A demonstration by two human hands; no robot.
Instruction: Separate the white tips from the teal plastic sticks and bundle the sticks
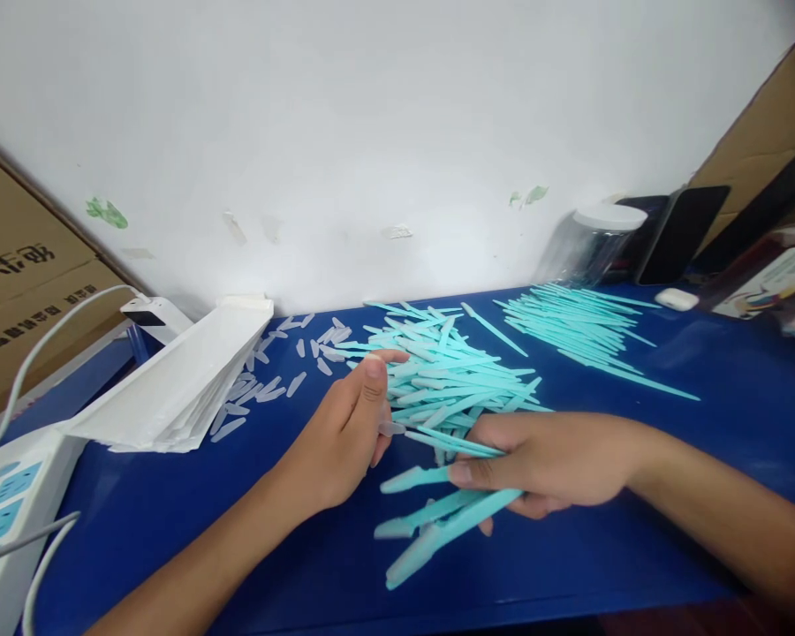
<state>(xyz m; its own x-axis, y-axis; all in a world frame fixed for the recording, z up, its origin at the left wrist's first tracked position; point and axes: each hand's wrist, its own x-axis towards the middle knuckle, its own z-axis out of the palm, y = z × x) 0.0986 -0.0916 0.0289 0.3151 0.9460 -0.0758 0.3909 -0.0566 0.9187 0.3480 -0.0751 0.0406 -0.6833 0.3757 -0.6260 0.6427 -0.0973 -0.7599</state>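
Several turquoise eyebrow razors (424,546) are gripped in my right hand (549,464), their blade ends fanned out to the left. My left hand (348,433) is closed just left of them, thumb uppermost, with a small clear blade cap (390,428) sticking out from its fingers. The tip of another razor in my right hand comes close to that cap; whether they touch I cannot tell. Right behind both hands lies a loose heap of turquoise razors (437,353), many with pale caps on their ends. Part of the heap is hidden by my hands.
Loose clear caps (265,389) are scattered on the blue table (291,565) beside a stack of white paper sleeves (192,380). A second razor pile (576,322) lies back right, near a clear jar (593,243) and phone (682,234). A power strip (26,512) sits left.
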